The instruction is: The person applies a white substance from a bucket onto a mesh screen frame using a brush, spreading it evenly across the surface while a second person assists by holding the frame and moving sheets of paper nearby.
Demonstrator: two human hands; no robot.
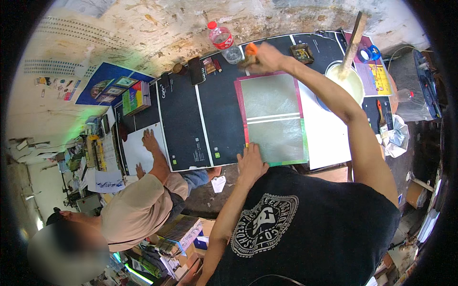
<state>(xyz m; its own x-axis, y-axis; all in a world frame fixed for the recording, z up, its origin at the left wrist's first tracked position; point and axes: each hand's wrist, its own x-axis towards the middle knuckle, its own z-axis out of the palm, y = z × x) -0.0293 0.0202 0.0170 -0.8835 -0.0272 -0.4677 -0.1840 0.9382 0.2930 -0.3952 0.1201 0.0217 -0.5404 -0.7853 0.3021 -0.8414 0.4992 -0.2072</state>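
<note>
Two bare hands at work on one grey sheet, left pressing flat, right gripping a brush

Left to right: a co-worker's hand [150, 141] lies spread on a white sheet [135, 148] at the bench's left end, beside black printed boards [183, 121]; the left hand [251, 163] rests palm down, fingers open and spread, on the near edge of the grey rectangular sheet with a pink and green border [274, 117], its fingertips just over that border; the right hand [266, 57] is closed around an orange-handled brush [250, 53] at the sheet's far edge, near a clear plastic bottle with a red cap [224, 42]; farther right stands a round bowl of pale paste [350, 81] with a wooden stick [354, 40] in it
</note>
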